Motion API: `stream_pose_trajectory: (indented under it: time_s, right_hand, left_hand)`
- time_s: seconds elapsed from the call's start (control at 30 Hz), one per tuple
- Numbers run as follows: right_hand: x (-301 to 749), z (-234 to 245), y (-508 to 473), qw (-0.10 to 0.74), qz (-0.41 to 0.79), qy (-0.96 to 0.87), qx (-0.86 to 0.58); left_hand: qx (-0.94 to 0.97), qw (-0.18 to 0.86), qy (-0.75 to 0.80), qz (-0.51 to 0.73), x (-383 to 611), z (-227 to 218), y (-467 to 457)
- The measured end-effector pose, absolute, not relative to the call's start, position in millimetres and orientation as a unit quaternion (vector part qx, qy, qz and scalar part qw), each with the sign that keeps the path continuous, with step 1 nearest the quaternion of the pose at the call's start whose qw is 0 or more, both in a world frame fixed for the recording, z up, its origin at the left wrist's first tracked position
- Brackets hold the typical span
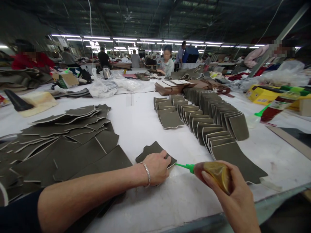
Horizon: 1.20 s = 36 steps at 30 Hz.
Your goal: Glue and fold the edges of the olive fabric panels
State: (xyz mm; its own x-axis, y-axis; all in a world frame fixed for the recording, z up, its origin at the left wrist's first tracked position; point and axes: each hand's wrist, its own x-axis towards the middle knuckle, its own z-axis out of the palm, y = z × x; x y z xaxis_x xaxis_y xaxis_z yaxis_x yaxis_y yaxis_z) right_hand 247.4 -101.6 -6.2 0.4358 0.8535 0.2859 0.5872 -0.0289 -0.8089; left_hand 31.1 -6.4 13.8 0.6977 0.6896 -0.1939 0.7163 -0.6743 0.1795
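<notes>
My left hand [156, 166], with a silver bangle at the wrist, has its fingers bent over a dark olive leather-like piece [152, 148] with a pale edge, holding it at its near right side. In my right hand [238, 197] is a glue bottle [216, 173], amber and soft-looking, wrapped by the fingers. Its thin green nozzle [184, 166] points left, the tip at the right corner of the piece. To the left lies a loose heap of similar olive pieces [80, 155]. Right of centre, more pieces [206, 126] stand fanned in overlapping rows.
The white-covered table [136, 113] ends at a near right edge. At right are a bottle of red-brown liquid [277, 106] and a yellow box [259, 94]. Brown pieces [170, 85] and plastic bags [104, 87] lie farther back. A hammer-like tool [19, 100] rests left; several people work beyond.
</notes>
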Motion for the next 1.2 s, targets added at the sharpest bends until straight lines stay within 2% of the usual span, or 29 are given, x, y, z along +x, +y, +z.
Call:
stream_pose_trajectory:
  time_s: [0.27, 0.47, 0.67, 0.83, 1.03, 1.2]
  right_hand:
    - [254, -13, -102, 0.466, 0.173, -0.499, -0.71]
    - [251, -12, -101, 0.48, 0.142, -0.483, -0.718]
    - [252, -15, -104, 0.478, 0.205, -0.48, -0.707]
    - [250, -14, -105, 0.485, 0.178, -0.471, -0.715]
    - [242, -13, -112, 0.499, 0.27, -0.475, -0.673]
    - [238, -11, -113, 0.498, 0.258, -0.458, -0.689]
  left_hand:
    - [0.915, 0.126, 0.378, -0.061, 31, 14, -6]
    - [0.917, 0.128, 0.372, -0.066, 30, 14, -5]
    - [0.915, 0.13, 0.375, -0.066, 29, 15, -6]
    - [0.915, 0.13, 0.376, -0.073, 29, 14, -6]
    - [0.914, 0.126, 0.377, -0.08, 28, 12, -5]
    - [0.914, 0.134, 0.372, -0.087, 27, 13, -4]
